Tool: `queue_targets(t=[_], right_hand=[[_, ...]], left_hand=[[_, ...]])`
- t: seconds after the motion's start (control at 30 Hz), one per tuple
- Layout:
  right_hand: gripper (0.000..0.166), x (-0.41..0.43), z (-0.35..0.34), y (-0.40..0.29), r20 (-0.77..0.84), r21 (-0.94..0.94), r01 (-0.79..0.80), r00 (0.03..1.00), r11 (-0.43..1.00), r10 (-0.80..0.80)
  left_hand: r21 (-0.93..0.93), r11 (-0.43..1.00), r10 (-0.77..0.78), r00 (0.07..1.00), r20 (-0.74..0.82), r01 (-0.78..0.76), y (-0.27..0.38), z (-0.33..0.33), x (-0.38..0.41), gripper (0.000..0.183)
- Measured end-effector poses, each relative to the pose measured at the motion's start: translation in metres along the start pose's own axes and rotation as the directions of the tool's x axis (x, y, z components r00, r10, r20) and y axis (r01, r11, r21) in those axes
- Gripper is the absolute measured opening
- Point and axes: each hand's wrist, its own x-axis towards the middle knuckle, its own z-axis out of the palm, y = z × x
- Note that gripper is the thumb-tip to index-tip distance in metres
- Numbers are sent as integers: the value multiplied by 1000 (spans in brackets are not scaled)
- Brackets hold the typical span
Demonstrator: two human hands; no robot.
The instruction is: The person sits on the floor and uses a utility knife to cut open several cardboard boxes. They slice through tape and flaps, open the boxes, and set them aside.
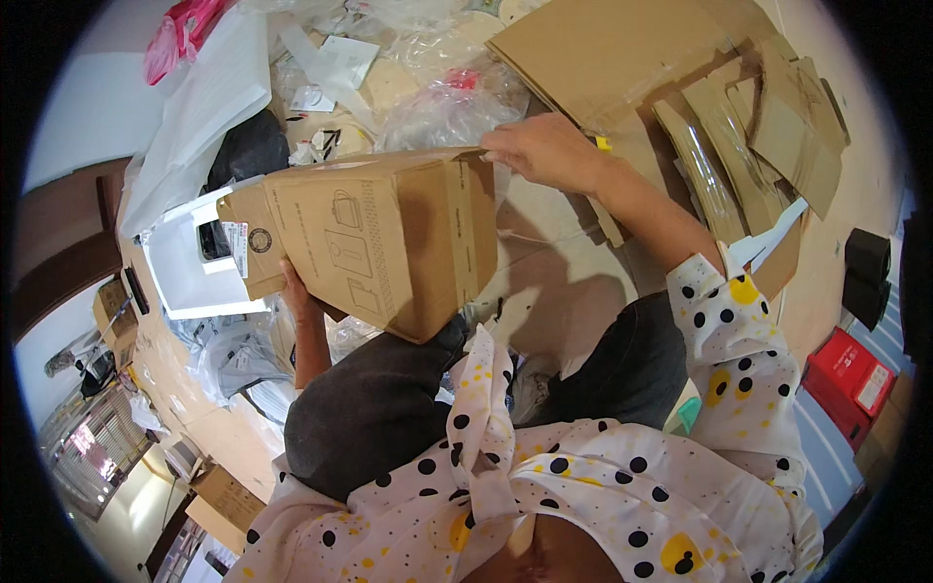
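Observation:
A brown cardboard box (350,240) with printed line drawings lies tilted across my left thigh. A strip of tape (464,226) runs down its closed end. My left hand (295,291) supports the box from below, its thumb by a flap (255,240) with a label and a round mark. My right hand (536,149) pinches the upper corner of the closed end; whether its fingertips hold tape or cardboard is too small to tell. Beyond the flap end sits a white foam-like piece (208,288) with a rectangular opening, partly covered by the flap.
Flattened cardboard (619,58) and folded cardboard pieces (729,138) lie to the front right. Clear plastic wrap (444,109) covers the floor ahead. White foam sheeting (211,95) rises at front left. A red box (845,386) stands at the right, with plastic bags (240,364) left of my knee.

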Motion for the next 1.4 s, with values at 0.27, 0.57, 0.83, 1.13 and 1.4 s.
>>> queue_targets(t=[0.27, 0.57, 0.83, 1.13, 1.4], right_hand=[[13, 22, -10, 2, 89, -32, 96, 992, 995, -93], [12, 27, -13, -2, 211, -58, 98, 974, 994, -84], [14, 31, -6, 14, 211, -43, 162, 966, 986, -149], [11, -22, 43, 62, 421, -188, 81, 907, 979, 5], [11, -5, 39, 16, -15, -84, -88, 996, 993, 87]], left_hand=[[-129, 991, -41, 999, -26, 37, -15, -12, 11, 51], [9, 996, -85, 994, -63, 86, -6, -7, 4, 56], [44, 999, 0, 1000, 10, 0, 1, 0, 9, 61], [-191, 976, -95, 994, 55, 104, -33, -26, 22, 61], [106, 990, -94, 996, -6, 95, -2, -10, 7, 64]])
